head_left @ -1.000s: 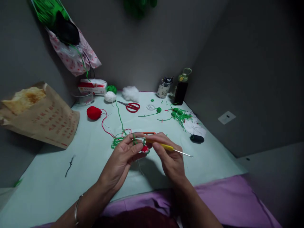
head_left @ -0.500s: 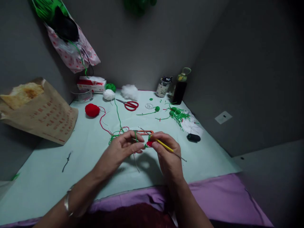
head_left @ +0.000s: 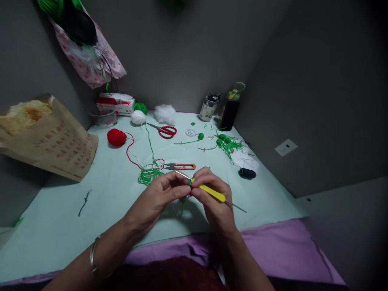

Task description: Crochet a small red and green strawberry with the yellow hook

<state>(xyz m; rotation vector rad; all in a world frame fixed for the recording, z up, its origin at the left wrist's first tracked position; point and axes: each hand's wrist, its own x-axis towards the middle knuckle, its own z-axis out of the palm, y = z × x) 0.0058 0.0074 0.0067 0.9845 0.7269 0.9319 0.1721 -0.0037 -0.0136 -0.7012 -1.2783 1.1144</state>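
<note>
Crochet piece (head_left: 188, 195), red and green, head view: pinched between the fingertips of both hands, above the near part of the table (head_left: 115, 202); mostly covered by fingers, its shape and stitches hard to make out.

Left hand (head_left: 162, 193): thumb and forefinger closed on the piece's edge; remaining fingers partly hidden.

Right hand (head_left: 214, 198): gripping the yellow-handled hook (head_left: 214, 193), one metal end pointing past the left fingers, the other toward lower right; whether its tip sits in a loop cannot be told.

Green yarn (head_left: 147, 176): loose coil, just beyond the left hand, partly covered by it.

Thread snips (head_left: 183, 166): orange, just beyond the hands; blade tips lost among yarn.

Paper bag (head_left: 72, 145): food protruding, cut off by the left edge.

Spotted bag (head_left: 87, 60): hanging, top out of frame.

Green item (head_left: 174, 4): blurred, cropped at the top edge, unidentifiable.
</note>
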